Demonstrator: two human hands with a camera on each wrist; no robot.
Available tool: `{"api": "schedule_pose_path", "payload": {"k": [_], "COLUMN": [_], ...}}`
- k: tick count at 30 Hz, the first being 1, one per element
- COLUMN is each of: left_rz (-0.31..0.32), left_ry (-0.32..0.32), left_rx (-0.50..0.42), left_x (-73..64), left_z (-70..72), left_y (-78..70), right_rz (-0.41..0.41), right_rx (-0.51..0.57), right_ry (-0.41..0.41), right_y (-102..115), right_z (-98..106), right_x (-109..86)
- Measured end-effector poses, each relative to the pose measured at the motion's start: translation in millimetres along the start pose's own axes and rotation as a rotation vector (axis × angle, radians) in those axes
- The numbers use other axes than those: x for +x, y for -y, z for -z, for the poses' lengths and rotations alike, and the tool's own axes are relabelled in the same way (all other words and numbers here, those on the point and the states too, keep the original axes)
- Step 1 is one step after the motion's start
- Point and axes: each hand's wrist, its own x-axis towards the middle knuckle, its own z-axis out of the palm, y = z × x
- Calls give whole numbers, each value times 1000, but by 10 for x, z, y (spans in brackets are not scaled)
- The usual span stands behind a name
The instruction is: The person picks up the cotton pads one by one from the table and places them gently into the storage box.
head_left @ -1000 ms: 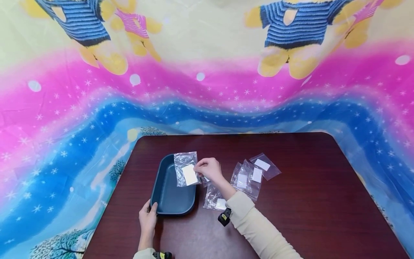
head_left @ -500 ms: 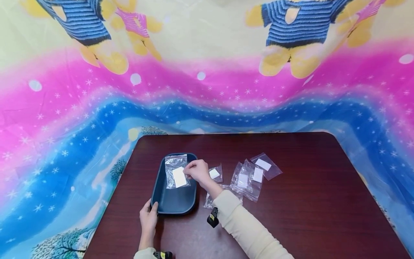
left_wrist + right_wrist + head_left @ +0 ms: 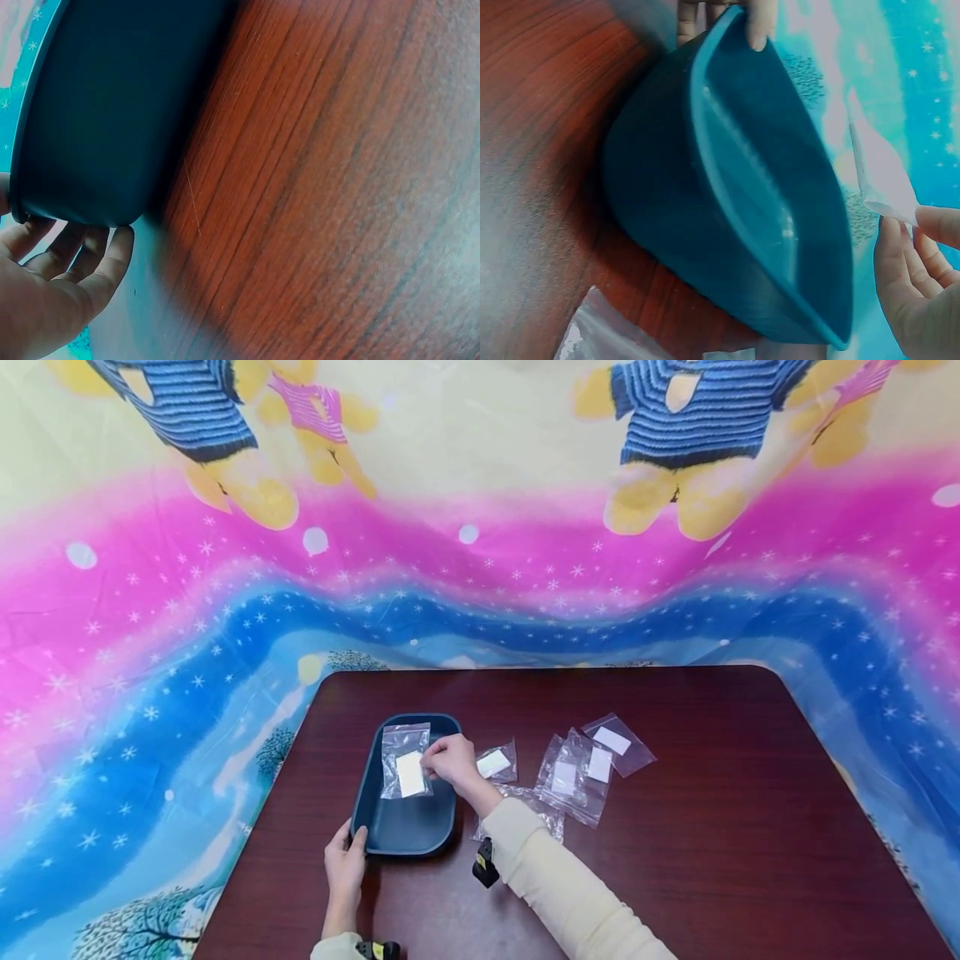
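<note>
A dark blue-green rectangular tray (image 3: 408, 831) with tall walls stands toward the left of the table. At its near left corner my left hand (image 3: 345, 868) grips the rim, thumb over the inside and fingers against the outer wall, as the left wrist view shows. Between thumb and fingers my right hand (image 3: 452, 762) pinches the right side of a clear zip bag (image 3: 406, 739) with a white card or label in it. In the head view this bag overlaps the tray's inside; the right wrist view has the bag's white part (image 3: 881, 169) edge-on, above rim level.
Right of the tray lies a small bag with a white label (image 3: 493, 764), and nearer a crumpled clear bag (image 3: 551, 817), partly behind the right sleeve. Further right several overlapping bags (image 3: 588, 797) lie on the brown table (image 3: 712, 827). A printed curtain (image 3: 480, 568) hangs behind.
My right hand has carried the pinched bag left, from over the tray's right edge to over its inside, uncovering the small bag beside the tray. My left hand keeps its hold on the tray.
</note>
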Motion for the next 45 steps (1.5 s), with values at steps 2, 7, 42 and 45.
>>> {"api": "schedule_pose_path", "payload": {"k": [2, 7, 42, 45], "left_rz": [0, 8, 244, 240], "left_ry": [2, -8, 268, 269], "left_rx": [-7, -21, -200, -214], "left_x": [0, -4, -121, -131], "left_z": [-6, -20, 112, 107], "left_y": [5, 5, 50, 54], "right_rz": [-25, -34, 32, 43], "right_rx": [-6, -32, 97, 105], "right_ry": [6, 32, 33, 45], "right_y": [-29, -131, -179, -150], "right_z": [-9, 4, 1162, 1261], "right_x": [9, 43, -103, -146]}}
